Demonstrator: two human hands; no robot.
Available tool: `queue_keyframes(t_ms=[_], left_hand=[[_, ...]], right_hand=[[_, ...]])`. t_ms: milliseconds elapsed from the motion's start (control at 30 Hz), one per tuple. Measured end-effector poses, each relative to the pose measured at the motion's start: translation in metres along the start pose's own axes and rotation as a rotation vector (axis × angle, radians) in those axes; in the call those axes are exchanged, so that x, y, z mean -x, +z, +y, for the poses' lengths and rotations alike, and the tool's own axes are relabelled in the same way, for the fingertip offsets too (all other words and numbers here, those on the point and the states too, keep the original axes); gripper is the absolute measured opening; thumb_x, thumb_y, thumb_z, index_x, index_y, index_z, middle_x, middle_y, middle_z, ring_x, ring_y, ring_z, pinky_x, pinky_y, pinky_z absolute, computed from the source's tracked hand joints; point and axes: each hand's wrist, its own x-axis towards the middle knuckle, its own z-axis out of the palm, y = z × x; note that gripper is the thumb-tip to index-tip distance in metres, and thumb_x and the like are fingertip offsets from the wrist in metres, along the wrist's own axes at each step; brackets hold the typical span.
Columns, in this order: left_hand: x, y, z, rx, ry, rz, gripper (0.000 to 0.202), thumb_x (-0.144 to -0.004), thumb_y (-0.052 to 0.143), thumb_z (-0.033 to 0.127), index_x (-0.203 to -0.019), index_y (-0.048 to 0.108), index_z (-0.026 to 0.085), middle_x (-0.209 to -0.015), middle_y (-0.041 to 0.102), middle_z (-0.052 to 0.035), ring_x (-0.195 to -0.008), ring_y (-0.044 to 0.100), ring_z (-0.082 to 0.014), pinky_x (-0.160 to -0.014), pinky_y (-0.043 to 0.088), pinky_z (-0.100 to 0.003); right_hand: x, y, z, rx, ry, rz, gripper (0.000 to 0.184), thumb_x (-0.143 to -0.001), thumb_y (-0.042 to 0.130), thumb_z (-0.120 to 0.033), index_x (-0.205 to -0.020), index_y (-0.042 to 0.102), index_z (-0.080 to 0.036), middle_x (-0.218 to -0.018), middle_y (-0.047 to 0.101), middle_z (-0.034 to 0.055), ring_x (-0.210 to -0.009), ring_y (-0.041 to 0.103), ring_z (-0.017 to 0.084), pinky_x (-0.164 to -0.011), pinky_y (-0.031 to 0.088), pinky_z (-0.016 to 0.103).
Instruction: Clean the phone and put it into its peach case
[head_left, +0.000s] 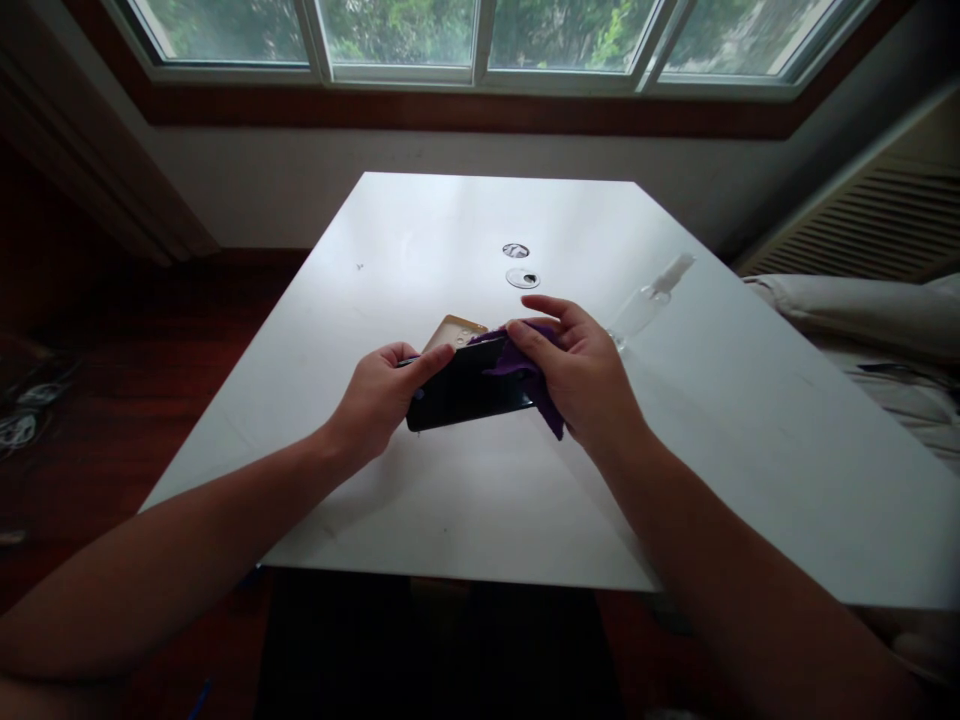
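A black smartphone is held above the white table, its dark face toward me. My left hand grips its left end, thumb along the upper edge. Around the right end my right hand pinches a purple cloth, which is folded over the phone's upper edge and hangs down past its right side. The index finger of that hand sticks out. Behind the phone lies a pale phone case with a gold-coloured rim, partly hidden by the phone and left thumb.
A clear spray bottle lies on the white table beyond my right hand. Two round fittings are set in the tabletop toward the window. Folded pale fabric sits off the right edge.
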Motion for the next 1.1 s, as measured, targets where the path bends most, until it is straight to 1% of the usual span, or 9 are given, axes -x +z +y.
queue_keyframes(t_ms=[67,200,267,367,533,633,767,967,1100], left_hand=[[-0.002,-0.002,0.001,0.008,0.015,0.012,0.057,-0.065,0.091,0.055,-0.073,0.049,0.018,-0.063,0.055,0.0025,-0.053,0.051,-0.0099,-0.046,0.037,-0.021],[-0.004,-0.004,0.003,-0.013,0.031,0.055,0.058,-0.063,0.091,0.057,-0.073,0.048,0.018,-0.063,0.054,0.0028,-0.053,0.05,-0.0099,-0.046,0.038,-0.021],[-0.005,-0.005,0.003,-0.06,0.079,0.083,0.058,-0.064,0.091,0.057,-0.073,0.049,0.018,-0.063,0.053,0.0031,-0.053,0.047,-0.0088,-0.045,0.037,-0.02],[-0.007,-0.008,0.004,-0.145,0.169,0.119,0.056,-0.065,0.09,0.058,-0.074,0.052,0.017,-0.065,0.053,0.0027,-0.055,0.046,-0.0083,-0.046,0.035,-0.019],[-0.014,-0.011,0.006,-0.066,0.172,0.101,0.053,-0.072,0.085,0.06,-0.085,0.061,0.016,-0.074,0.06,-0.0002,-0.062,0.054,-0.01,-0.054,0.044,-0.02],[-0.015,-0.01,0.011,0.133,-0.025,-0.007,0.053,-0.078,0.078,0.064,-0.098,0.066,0.016,-0.086,0.068,-0.0054,-0.071,0.064,-0.0161,-0.063,0.054,-0.026],[-0.009,-0.005,0.017,0.341,-0.263,-0.196,0.055,-0.088,0.067,0.064,-0.11,0.071,0.013,-0.105,0.073,-0.0142,-0.095,0.072,-0.027,-0.078,0.06,-0.034],[-0.002,-0.001,0.014,0.495,-0.351,-0.376,0.062,-0.097,0.051,0.064,-0.125,0.069,0.011,-0.13,0.067,-0.0216,-0.121,0.064,-0.0386,-0.093,0.059,-0.056],[-0.002,-0.001,0.013,0.516,-0.384,-0.362,0.058,-0.099,0.049,0.058,-0.128,0.067,0.011,-0.132,0.066,-0.0213,-0.125,0.062,-0.0402,-0.095,0.055,-0.064]], right_hand=[[-0.002,-0.002,-0.003,-0.242,0.177,-0.107,0.055,-0.084,0.079,-0.045,-0.13,0.06,-0.021,-0.106,0.075,0.0063,-0.09,0.074,0.023,-0.083,0.062,0.037],[-0.001,-0.005,-0.007,-0.499,0.426,-0.419,0.032,-0.089,0.072,-0.034,-0.115,0.07,-0.015,-0.109,0.076,0.0103,-0.099,0.074,0.026,-0.089,0.062,0.037],[0.0,-0.006,-0.007,-0.551,0.486,-0.539,0.031,-0.088,0.071,-0.027,-0.117,0.071,-0.015,-0.109,0.076,0.0103,-0.101,0.074,0.027,-0.089,0.062,0.041],[0.001,-0.006,-0.005,-0.548,0.458,-0.588,0.038,-0.086,0.072,-0.023,-0.123,0.069,-0.016,-0.109,0.076,0.0089,-0.099,0.074,0.027,-0.091,0.062,0.042],[0.001,-0.002,-0.003,-0.523,0.392,-0.556,0.04,-0.085,0.073,-0.025,-0.124,0.071,-0.016,-0.113,0.076,0.0084,-0.101,0.074,0.027,-0.094,0.06,0.04],[0.002,0.0,-0.003,-0.536,0.359,-0.537,0.038,-0.087,0.072,-0.026,-0.123,0.072,-0.015,-0.12,0.074,0.0088,-0.106,0.073,0.027,-0.098,0.058,0.04],[0.001,0.0,0.001,-0.53,0.327,-0.428,0.037,-0.085,0.076,-0.027,-0.12,0.073,-0.016,-0.123,0.074,0.0085,-0.111,0.072,0.026,-0.102,0.056,0.038],[-0.003,0.0,0.014,-0.406,0.333,-0.224,0.04,-0.076,0.087,-0.036,-0.108,0.076,-0.015,-0.109,0.077,0.0102,-0.096,0.074,0.024,-0.091,0.059,0.035],[-0.003,0.002,0.016,-0.132,0.198,-0.028,0.047,-0.073,0.087,-0.052,-0.1,0.076,-0.015,-0.092,0.076,0.0069,-0.082,0.07,0.021,-0.076,0.057,0.032]])
